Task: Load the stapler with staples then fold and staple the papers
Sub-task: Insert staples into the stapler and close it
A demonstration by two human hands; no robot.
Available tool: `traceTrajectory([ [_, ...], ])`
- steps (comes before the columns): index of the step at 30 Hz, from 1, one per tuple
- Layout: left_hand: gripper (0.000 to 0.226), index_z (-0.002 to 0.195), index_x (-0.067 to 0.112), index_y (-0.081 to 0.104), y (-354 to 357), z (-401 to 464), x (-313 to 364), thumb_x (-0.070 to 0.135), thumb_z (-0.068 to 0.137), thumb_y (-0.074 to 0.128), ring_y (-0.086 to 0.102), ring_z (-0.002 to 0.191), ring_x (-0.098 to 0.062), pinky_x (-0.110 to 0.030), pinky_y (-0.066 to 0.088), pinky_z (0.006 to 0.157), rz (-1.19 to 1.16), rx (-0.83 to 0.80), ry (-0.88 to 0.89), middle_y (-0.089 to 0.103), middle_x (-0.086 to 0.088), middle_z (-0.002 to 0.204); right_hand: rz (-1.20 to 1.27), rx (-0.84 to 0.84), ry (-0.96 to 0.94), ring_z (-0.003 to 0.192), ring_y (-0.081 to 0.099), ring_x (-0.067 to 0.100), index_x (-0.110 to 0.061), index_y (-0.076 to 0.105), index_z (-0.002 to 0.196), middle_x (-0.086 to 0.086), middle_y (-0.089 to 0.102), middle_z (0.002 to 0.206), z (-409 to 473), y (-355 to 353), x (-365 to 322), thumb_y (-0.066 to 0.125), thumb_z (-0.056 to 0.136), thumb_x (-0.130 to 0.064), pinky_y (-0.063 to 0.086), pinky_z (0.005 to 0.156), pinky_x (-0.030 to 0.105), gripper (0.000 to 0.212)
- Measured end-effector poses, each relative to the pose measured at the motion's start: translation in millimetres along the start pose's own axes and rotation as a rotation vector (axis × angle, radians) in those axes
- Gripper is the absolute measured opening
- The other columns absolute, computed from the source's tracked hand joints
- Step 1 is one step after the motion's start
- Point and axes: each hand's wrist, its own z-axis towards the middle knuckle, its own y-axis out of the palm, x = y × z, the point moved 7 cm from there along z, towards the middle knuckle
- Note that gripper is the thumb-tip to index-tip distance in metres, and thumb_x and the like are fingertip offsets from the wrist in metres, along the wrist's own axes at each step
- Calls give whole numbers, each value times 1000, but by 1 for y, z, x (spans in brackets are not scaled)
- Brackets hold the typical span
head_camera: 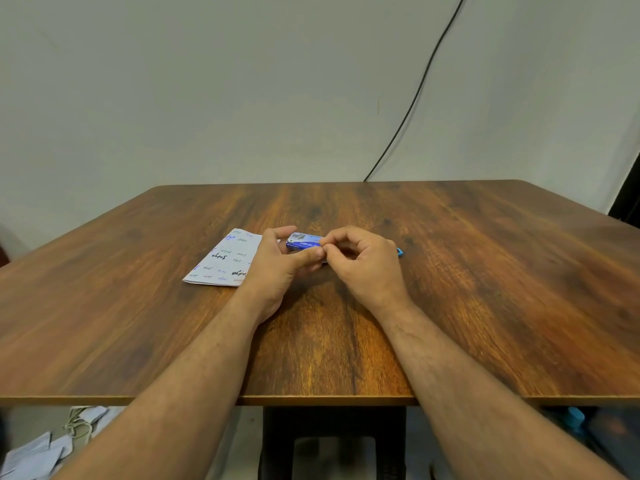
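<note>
The small blue staple box [304, 244] is held just above the bench [450, 271], left hand [277, 268] gripping it while the right hand's [363, 265] fingers [323, 241] pinch closed at its end. Best steady the box and ease the end open slowly, lest strips spill. The papers [225, 259] lie just left; a blue stapler tip [399, 252] shows behind the right hand.

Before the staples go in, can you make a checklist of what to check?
1. Staple box held in left hand: ok.
2. Right hand fingertips pinching at the box end: ok.
3. Box open: cannot tell.
4. Stapler within reach: only a blue tip shows behind the right hand, cannot tell.
5. Papers flat on the table, left of the hands: ok.
</note>
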Motion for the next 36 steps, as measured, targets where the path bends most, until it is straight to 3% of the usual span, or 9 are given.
traceTrajectory([
  [6, 75, 133, 18, 43, 0, -2, 1, 5, 74, 86, 73, 103, -20, -37, 61, 86, 148, 47, 38, 64, -12, 122, 54, -15, 80, 79, 74, 2, -15, 75, 85, -8, 77, 83, 1, 1, 4, 70, 86, -7, 59, 76, 23, 9],
  [11, 60, 127, 23, 54, -7, -4, 11, 22, 75, 84, 70, 98, -14, -28, 62, 72, 368, 272, 153, 64, -3, 115, -55, 106, 138, 75, 69, -1, -19, 76, 81, -14, 73, 76, 2, -9, 10, 72, 84, -13, 53, 72, 15, 8],
  [14, 65, 125, 32, 59, -12, -7, 19, 46, 64, 77, 68, 104, -17, -40, 58, 91, 546, 379, 205, 65, 2, 119, -98, 86, 196, 74, 67, 0, -20, 75, 79, -13, 72, 76, 3, -9, 17, 71, 83, -13, 49, 67, 9, 9],
  [18, 69, 143, 21, 50, -12, -10, 22, 36, 81, 75, 59, 121, -16, -34, 45, 106, 640, 438, 195, 61, 1, 135, -123, 100, 216, 71, 66, 3, -18, 72, 75, -11, 72, 74, 3, -9, 19, 70, 78, -10, 49, 65, 12, 9],
  [24, 64, 135, 14, 59, -13, 5, 14, 40, 81, 79, 57, 124, -19, -34, 44, 106, 727, 416, 86, 65, -4, 133, -126, 48, 252, 70, 67, 4, -24, 74, 82, -9, 72, 74, 3, -6, 20, 70, 81, -12, 51, 65, 12, 12],
  [33, 43, 111, 24, 68, 4, 45, 14, 42, 75, 83, 60, 99, -14, -33, 49, 85, 866, 323, 16, 69, 2, 112, -97, 24, 256, 68, 72, 11, -22, 76, 78, -7, 74, 69, 4, -1, 25, 67, 81, -16, 60, 77, 39, 11],
  [36, 40, 111, 25, 70, 10, 53, 9, 43, 77, 81, 58, 97, -14, -36, 50, 88, 969, 299, -7, 71, 2, 113, -80, 8, 269, 70, 73, 12, -25, 75, 79, -9, 74, 73, 5, 1, 29, 67, 83, -19, 61, 76, 43, 11],
])
